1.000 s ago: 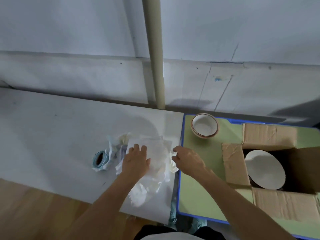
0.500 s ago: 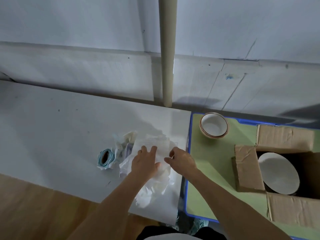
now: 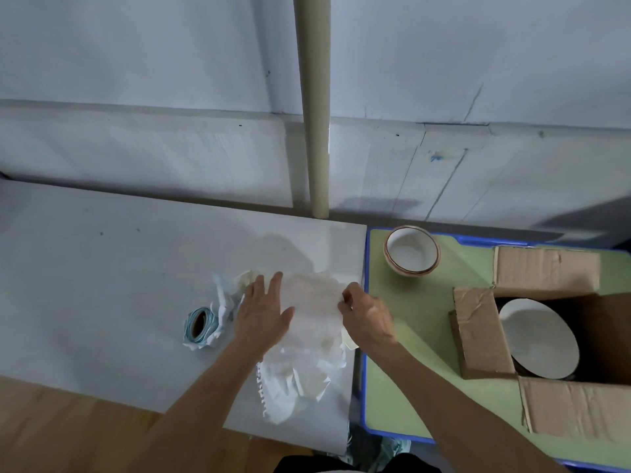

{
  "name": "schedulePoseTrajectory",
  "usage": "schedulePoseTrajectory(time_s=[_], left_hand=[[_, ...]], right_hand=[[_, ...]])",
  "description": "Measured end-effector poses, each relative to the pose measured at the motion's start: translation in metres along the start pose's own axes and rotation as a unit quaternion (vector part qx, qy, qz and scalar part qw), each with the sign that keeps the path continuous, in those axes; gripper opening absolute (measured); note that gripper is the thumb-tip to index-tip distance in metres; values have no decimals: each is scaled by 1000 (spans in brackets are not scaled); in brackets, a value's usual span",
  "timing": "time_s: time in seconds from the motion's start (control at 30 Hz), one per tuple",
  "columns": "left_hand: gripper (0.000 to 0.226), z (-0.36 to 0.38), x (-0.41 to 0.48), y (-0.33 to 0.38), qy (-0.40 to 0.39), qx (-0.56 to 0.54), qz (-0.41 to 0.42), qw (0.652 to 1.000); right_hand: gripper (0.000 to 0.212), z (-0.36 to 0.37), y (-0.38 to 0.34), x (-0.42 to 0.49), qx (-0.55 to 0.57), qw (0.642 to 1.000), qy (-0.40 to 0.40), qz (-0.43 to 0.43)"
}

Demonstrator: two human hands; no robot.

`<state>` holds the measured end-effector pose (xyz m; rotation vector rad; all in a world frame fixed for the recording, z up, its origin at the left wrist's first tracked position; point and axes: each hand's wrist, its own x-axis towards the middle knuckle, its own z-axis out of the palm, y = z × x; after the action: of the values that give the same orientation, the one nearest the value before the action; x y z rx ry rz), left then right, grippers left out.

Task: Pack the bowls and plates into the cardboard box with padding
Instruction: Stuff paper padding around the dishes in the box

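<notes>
we lose the cardboard box (image 3: 546, 271) past the right edge, so its far side is out of sight. a flap covers part of the rim of the white dish (image 3: 536, 336) inside, and what lies under it we cannot see. our left hand (image 3: 263, 312) lies flat over part of the padding sheet (image 3: 314, 302). our right hand (image 3: 367, 315) pinches its edge, fingertips tucked from view. how many bowls (image 3: 411, 256) are stacked, we cannot tell.
</notes>
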<state>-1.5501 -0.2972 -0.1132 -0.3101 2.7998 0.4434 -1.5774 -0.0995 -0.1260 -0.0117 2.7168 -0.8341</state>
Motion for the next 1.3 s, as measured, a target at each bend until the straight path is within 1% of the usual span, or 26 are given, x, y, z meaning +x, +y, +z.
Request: schedulePoseTrajectory(time_s=[0.13,0.23,0.3,0.37,0.47,0.53,0.57,0.67,0.77,0.83,0.9,0.97,1.07,1.13,1.17,1.2,1.27,1.3], left_hand=[[82,-10,11,1,28,-41,35,998],[85,-20,14,12,54,-123,33,990],[74,-26,14,24,61,-191,31,979],[53,-31,15,37,78,-241,41,967],[25,-32,24,54,110,-323,24,940],[16,-31,31,66,115,-362,14,925],[14,-30,32,73,113,-377,14,919],[13,-32,30,100,93,-398,36,912],[14,-31,24,133,36,-421,66,904],[18,-28,18,158,-5,-417,83,905],[21,-22,9,185,-41,-403,111,907],[29,-15,-2,214,-66,-385,141,910],[49,-5,-15,253,-54,-322,195,925],[59,2,-21,273,-28,-268,262,927],[60,7,-24,282,-20,-238,293,926],[56,13,-25,291,-11,-203,318,926],[39,27,-27,307,23,-111,358,927],[30,35,-28,314,44,-58,375,924]], right_hand=[[2,-19,2,-1,119,993,-9,23],[7,-35,2,-1,183,982,2,37],[12,-47,2,-2,225,973,25,47],[18,-60,1,-4,269,960,44,63],[38,-79,2,-11,325,942,42,70],[50,-90,6,-16,321,943,43,74],[52,-95,8,-18,319,943,49,81],[42,-119,21,-25,331,934,88,102],[31,-146,47,-35,303,936,135,118],[29,-161,67,-41,265,944,145,136],[33,-173,84,-48,221,953,145,146],[35,-188,103,-57,190,956,150,164],[41,-210,136,-74,157,954,168,191],[46,-221,157,-86,150,950,183,204],[48,-224,166,-91,145,949,193,205],[50,-226,174,-95,129,949,203,206],[49,-225,189,-98,57,954,218,196],[44,-223,196,-98,10,958,214,188]])
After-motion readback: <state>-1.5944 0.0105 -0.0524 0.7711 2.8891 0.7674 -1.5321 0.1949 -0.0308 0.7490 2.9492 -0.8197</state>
